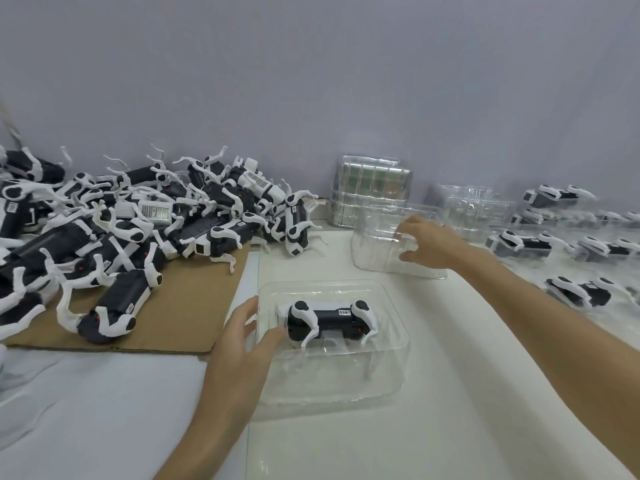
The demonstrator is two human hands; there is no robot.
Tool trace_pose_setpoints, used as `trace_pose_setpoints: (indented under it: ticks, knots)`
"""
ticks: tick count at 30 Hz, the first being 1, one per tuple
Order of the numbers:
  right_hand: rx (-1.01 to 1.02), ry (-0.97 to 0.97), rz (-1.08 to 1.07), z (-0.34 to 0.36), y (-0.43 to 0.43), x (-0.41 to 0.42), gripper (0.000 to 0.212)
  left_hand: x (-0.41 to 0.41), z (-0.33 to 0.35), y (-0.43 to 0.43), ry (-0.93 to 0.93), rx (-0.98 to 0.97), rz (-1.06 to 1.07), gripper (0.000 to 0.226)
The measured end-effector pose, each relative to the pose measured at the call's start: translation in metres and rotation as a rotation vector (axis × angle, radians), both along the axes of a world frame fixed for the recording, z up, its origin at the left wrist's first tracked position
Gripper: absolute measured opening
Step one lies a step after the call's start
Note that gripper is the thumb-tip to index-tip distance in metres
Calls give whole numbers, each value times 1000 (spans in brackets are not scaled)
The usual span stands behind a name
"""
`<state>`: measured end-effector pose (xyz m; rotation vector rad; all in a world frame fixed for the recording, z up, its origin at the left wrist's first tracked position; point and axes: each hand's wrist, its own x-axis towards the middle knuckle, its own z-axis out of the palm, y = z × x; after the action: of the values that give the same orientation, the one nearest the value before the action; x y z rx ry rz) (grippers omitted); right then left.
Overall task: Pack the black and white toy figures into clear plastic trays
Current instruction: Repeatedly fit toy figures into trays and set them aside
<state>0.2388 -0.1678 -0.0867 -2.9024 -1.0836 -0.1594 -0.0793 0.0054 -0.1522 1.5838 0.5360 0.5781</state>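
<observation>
Toy seated in tray, next tray in reach

Left hand rests at the left edge of the near tray, fingers spread and loose, one fingertip touching the toy at its end. It pinches nothing; I judge it only steadies the toy in its moulded pocket. Right hand reaches far forward and closes on the rim of an empty tray, thumb below and fingers over the top edge (probably to bring it as a cover or as the next tray, I cannot tell which).

The toy lies on its side inside the near tray, in the upper half. Its body is black and long, with white legs folded along it, round black joints at both ends and a small white label on top.

Loose toys wait in a pile on cardboard at the left, near the left hand. Packed trays lie at the right, and a stack of empty trays stands behind.
</observation>
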Motion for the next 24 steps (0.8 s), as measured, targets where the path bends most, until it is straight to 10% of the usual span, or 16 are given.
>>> trace_pose_setpoints:
  ticks: [15,24]
  knots:
    - [620,-233,90,64,48,-26,24,10,-9,-11,-30,19,78,57]
    - [245,-449,-212,104,126,60,64,21,-15,-6,-42,138,127,67]
